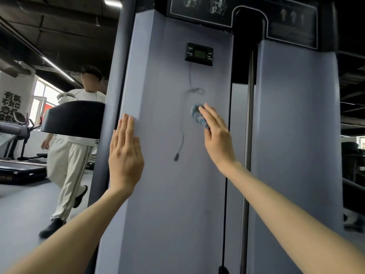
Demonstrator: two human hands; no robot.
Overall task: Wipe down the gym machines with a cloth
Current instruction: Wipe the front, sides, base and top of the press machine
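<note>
A tall grey-blue gym machine shroud (167, 175) fills the middle of the view. My right hand (217, 137) presses a small blue patterned cloth (197, 115) flat against the panel with straight fingers, just right of a dangling thin black cable (182, 135). My left hand (125, 153) lies flat on the panel's left edge, fingers straight and together, holding nothing. A small black display unit (199, 54) is mounted above the cloth.
A person in light clothes (69, 155) walks by at the left, behind a black pad (73, 119) that juts from the machine. Treadmills (17, 155) stand at far left. A steel guide rod (249, 135) runs down the gap at right.
</note>
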